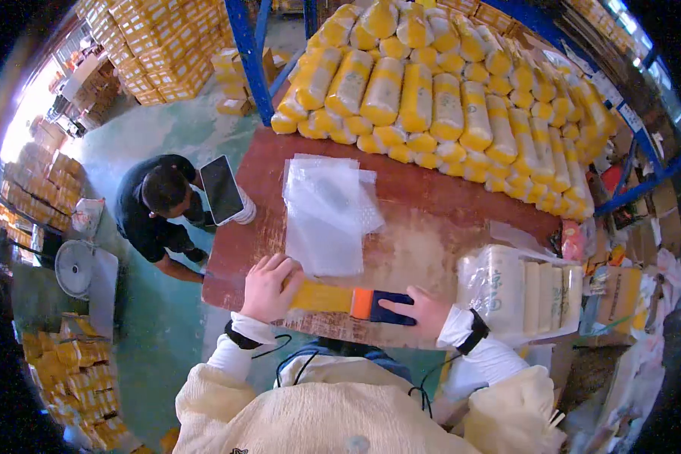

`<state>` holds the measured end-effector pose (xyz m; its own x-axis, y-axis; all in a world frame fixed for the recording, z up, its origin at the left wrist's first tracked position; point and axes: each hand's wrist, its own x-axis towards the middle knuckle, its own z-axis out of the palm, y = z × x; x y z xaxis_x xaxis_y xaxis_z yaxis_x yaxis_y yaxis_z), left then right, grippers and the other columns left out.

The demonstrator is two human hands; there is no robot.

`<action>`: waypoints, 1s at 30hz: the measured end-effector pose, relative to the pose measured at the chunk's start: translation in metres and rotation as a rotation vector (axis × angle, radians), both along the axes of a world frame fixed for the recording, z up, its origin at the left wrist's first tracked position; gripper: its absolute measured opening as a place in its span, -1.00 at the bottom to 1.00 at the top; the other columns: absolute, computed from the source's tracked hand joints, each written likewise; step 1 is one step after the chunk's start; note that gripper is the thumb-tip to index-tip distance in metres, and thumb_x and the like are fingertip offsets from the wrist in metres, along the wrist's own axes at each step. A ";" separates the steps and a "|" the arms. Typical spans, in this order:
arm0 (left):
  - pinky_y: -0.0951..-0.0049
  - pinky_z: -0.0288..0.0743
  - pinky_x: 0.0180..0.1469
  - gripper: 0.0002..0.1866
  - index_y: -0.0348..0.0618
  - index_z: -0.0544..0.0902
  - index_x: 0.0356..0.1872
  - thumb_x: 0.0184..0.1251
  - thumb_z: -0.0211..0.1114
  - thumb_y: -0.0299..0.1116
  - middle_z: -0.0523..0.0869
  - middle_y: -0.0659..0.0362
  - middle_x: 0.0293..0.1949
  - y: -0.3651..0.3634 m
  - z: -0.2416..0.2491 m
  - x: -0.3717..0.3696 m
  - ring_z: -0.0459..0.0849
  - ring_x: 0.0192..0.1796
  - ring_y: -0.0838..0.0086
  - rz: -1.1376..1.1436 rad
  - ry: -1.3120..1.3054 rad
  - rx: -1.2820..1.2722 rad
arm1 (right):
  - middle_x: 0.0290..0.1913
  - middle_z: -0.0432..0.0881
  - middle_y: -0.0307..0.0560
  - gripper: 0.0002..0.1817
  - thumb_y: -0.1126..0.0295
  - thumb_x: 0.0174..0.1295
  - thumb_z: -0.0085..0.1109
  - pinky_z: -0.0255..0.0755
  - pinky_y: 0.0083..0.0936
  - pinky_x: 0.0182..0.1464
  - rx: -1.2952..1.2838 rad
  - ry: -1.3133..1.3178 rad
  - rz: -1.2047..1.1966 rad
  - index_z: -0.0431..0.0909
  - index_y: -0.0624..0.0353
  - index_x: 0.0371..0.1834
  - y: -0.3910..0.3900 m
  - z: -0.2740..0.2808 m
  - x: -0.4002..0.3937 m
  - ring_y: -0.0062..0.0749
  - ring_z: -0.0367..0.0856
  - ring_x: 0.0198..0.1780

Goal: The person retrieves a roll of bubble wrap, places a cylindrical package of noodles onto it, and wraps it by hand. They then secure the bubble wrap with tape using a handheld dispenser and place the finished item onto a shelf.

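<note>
My left hand (pixel 268 287) is at the front edge of the reddish-brown table (pixel 412 242), its fingers curled over one end of a flat yellow strip (pixel 321 297). The strip runs right to a small orange and dark blue piece (pixel 384 306), whose exact kind I cannot make out. My right hand (pixel 425 312) grips the dark blue end, with fingers laid over it. Beyond my hands, clear bubble-wrap bags (pixel 325 216) lie in an overlapping pile on the table.
Yellow-banded wrapped rolls (pixel 431 106) are stacked high at the table's back. A plastic-wrapped pack of beige bundles (pixel 522 295) sits at right. A person (pixel 155 200) crouches at the left edge beside a white container with a dark flat top (pixel 223 189). Blue rack posts (pixel 251 60) stand behind.
</note>
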<state>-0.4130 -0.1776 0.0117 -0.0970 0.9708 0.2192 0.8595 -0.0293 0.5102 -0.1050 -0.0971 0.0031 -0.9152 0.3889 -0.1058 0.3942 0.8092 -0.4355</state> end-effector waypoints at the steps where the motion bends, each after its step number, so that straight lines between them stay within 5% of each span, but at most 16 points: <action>1: 0.26 0.42 -0.28 -0.81 -0.08 0.55 -0.43 0.05 0.20 -0.19 0.54 0.18 -0.41 0.001 0.006 0.001 0.53 -0.31 0.22 -0.009 0.003 0.004 | -0.34 0.30 0.06 -0.46 0.33 0.13 0.06 0.37 -0.26 -0.30 0.048 0.005 -0.009 0.29 -0.30 0.24 -0.006 0.004 -0.005 -0.09 0.42 -0.34; 4: 0.26 0.43 -0.31 -0.73 -0.07 0.55 -0.44 -0.07 0.29 -0.12 0.53 0.19 -0.41 0.002 0.006 0.005 0.53 -0.32 0.22 -0.001 0.014 0.019 | -0.38 0.33 0.03 -0.50 0.33 0.08 0.07 0.35 -0.28 -0.33 0.353 -0.126 -0.023 0.36 -0.25 0.17 -0.028 0.013 -0.040 -0.13 0.43 -0.33; 5: 0.26 0.43 -0.32 -0.70 -0.07 0.55 -0.44 -0.11 0.32 -0.10 0.53 0.19 -0.41 0.002 0.004 0.006 0.53 -0.32 0.22 0.011 0.016 0.023 | -0.41 0.36 -0.03 -0.58 0.32 0.03 0.05 0.33 -0.29 -0.36 0.275 -0.163 -0.342 0.44 -0.09 0.05 -0.043 -0.009 -0.060 -0.15 0.43 -0.31; 6: 0.26 0.43 -0.31 -0.70 -0.08 0.55 -0.44 -0.11 0.32 -0.11 0.54 0.18 -0.41 0.002 0.005 0.009 0.53 -0.31 0.21 0.029 0.012 0.010 | -0.41 0.41 -0.04 -0.72 0.33 0.05 0.03 0.32 -0.27 -0.41 0.543 -0.055 -0.145 0.49 0.07 -0.14 -0.047 0.006 -0.072 -0.18 0.45 -0.35; 8: 0.27 0.44 -0.29 -0.71 -0.09 0.55 -0.44 -0.12 0.32 -0.12 0.54 0.16 -0.39 0.003 0.009 0.016 0.52 -0.31 0.20 0.057 0.004 -0.014 | -0.46 0.47 -0.03 -0.78 0.34 0.10 -0.01 0.32 -0.26 -0.44 0.852 -0.549 0.009 0.49 0.14 -0.21 -0.047 -0.030 -0.092 -0.21 0.45 -0.44; 9: 0.29 0.44 -0.27 -0.72 -0.10 0.56 -0.42 -0.08 0.31 -0.14 0.56 0.16 -0.36 0.002 0.007 0.014 0.54 -0.28 0.23 0.062 -0.036 0.025 | -0.49 0.50 -0.01 -0.78 0.36 0.09 -0.01 0.34 -0.24 -0.42 0.610 -0.459 -0.141 0.50 0.14 -0.21 -0.029 -0.098 -0.075 -0.19 0.48 -0.44; 11: 0.32 0.46 -0.23 -0.74 -0.12 0.58 -0.37 -0.01 0.27 -0.17 0.59 0.17 -0.31 0.000 -0.002 0.004 0.57 -0.24 0.29 0.086 -0.114 0.110 | -0.43 0.56 0.05 -0.67 0.37 0.01 0.07 0.41 -0.32 -0.36 0.089 -0.238 -0.283 0.49 0.16 -0.11 0.005 -0.083 -0.051 -0.20 0.56 -0.40; 13: 0.36 0.46 -0.16 -0.75 -0.17 0.60 -0.30 0.12 0.18 -0.21 0.61 0.16 -0.23 -0.006 -0.020 -0.005 0.58 -0.17 0.36 0.212 -0.587 0.003 | -0.43 0.58 -0.01 -0.46 0.30 -0.08 0.22 0.45 -0.43 -0.31 -0.503 -0.151 -0.628 0.44 0.14 0.06 0.026 -0.049 -0.035 -0.29 0.57 -0.43; 14: 0.38 0.46 -0.12 -0.75 -0.19 0.60 -0.27 0.19 0.13 -0.23 0.61 0.16 -0.18 -0.008 -0.029 -0.008 0.58 -0.13 0.39 0.271 -0.821 -0.049 | -0.41 0.56 -0.06 -0.39 0.23 -0.09 0.27 0.43 -0.43 -0.21 -0.717 0.016 -0.732 0.41 0.14 0.11 0.037 -0.085 -0.015 -0.32 0.56 -0.33; 16: 0.41 0.44 -0.06 -0.68 -0.25 0.58 -0.20 0.28 0.00 -0.21 0.60 0.13 -0.13 -0.012 -0.040 -0.015 0.56 -0.09 0.43 0.241 -1.229 -0.095 | -0.30 0.58 -0.11 -0.40 0.17 -0.08 0.28 0.38 -0.41 -0.13 -0.615 0.332 -0.749 0.43 0.15 0.08 0.040 -0.157 0.010 -0.34 0.53 -0.22; 19: 0.40 0.41 0.04 -0.55 -0.31 0.54 -0.10 0.35 -0.15 -0.12 0.58 0.09 -0.07 -0.015 -0.065 -0.016 0.55 -0.04 0.40 0.216 -1.630 -0.120 | -0.09 0.55 -0.08 -0.46 0.19 0.05 0.18 0.31 -0.42 0.02 0.073 -0.005 -0.832 0.40 0.20 0.09 0.026 -0.124 -0.035 -0.37 0.46 -0.04; 21: 0.39 0.39 0.08 -0.49 -0.31 0.50 -0.03 0.36 -0.21 -0.05 0.57 0.06 -0.05 -0.018 -0.071 -0.016 0.54 -0.01 0.36 0.207 -1.807 -0.149 | 0.08 0.47 -0.04 -0.52 0.24 0.16 0.03 0.22 -0.41 0.14 -0.167 0.630 -0.712 0.35 0.25 0.12 0.005 -0.084 -0.096 -0.32 0.39 0.10; 25: 0.34 0.35 0.14 -0.42 -0.27 0.44 0.05 0.35 -0.25 0.05 0.54 0.04 0.01 -0.019 -0.083 -0.012 0.52 0.04 0.31 0.247 -2.055 -0.212 | 0.12 0.42 -0.02 -0.47 0.32 0.21 -0.09 0.26 -0.39 0.14 -0.747 1.037 -0.492 0.20 0.09 0.29 -0.055 -0.053 -0.196 -0.28 0.40 0.08; 26: 0.32 0.33 0.15 -0.40 -0.26 0.44 0.07 0.34 -0.25 0.07 0.54 0.03 0.02 -0.021 -0.087 -0.011 0.51 0.05 0.29 0.276 -2.099 -0.213 | 0.15 0.39 -0.04 -0.44 0.34 0.18 -0.05 0.25 -0.38 0.16 -0.817 0.893 -0.527 0.16 0.08 0.30 -0.060 -0.083 -0.198 -0.28 0.38 0.12; 27: 0.33 0.37 0.11 -0.51 -0.25 0.48 0.03 0.30 -0.05 -0.03 0.56 0.04 -0.01 -0.023 -0.086 -0.010 0.53 0.03 0.31 0.188 -2.254 -0.189 | 0.15 0.38 -0.04 -0.43 0.33 0.17 -0.04 0.24 -0.39 0.17 -0.826 0.794 -0.551 0.16 0.08 0.30 -0.063 -0.106 -0.196 -0.28 0.37 0.12; 30: 0.34 0.38 0.10 -0.53 -0.26 0.47 0.03 0.30 -0.04 -0.08 0.56 0.04 -0.01 -0.028 -0.085 -0.006 0.53 0.02 0.32 0.136 -2.392 -0.211 | 0.17 0.36 -0.05 -0.41 0.31 0.16 -0.02 0.22 -0.41 0.19 -0.802 0.671 -0.572 0.14 0.09 0.31 -0.070 -0.133 -0.189 -0.29 0.34 0.15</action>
